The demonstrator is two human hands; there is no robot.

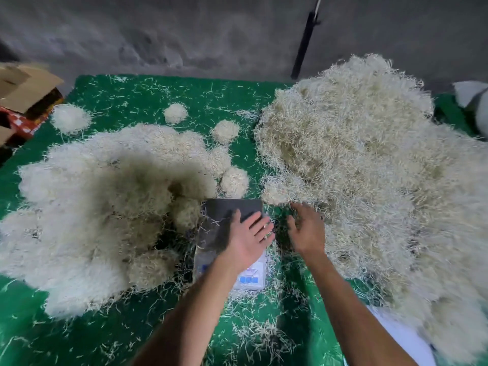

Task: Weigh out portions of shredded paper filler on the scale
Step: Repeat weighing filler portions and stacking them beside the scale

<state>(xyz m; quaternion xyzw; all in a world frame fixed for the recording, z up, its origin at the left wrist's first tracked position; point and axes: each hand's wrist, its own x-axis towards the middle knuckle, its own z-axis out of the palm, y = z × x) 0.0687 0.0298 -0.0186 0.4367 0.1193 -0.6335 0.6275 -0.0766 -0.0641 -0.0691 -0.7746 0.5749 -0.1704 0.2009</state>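
A small scale [224,211] with a dark weighing plate and a white panel with blue buttons lies in the middle of a green mat [163,91]. My left hand [247,237] hovers flat over the plate's right side, fingers straight, holding nothing. Just to the right of the scale, my right hand [307,229] has its fingers loosely bent at the edge of the big loose pile of cream shredded paper [369,167]. On the left lies a heap of rounded paper portions [105,207]. Only a few strands lie on the plate.
Small paper balls [225,131] lie between the two heaps, with another ball [70,118] at the far left. Cardboard boxes [23,88] stand at the back left beside a grey wall. A dark pole [303,46] leans on the wall. Strands litter the mat.
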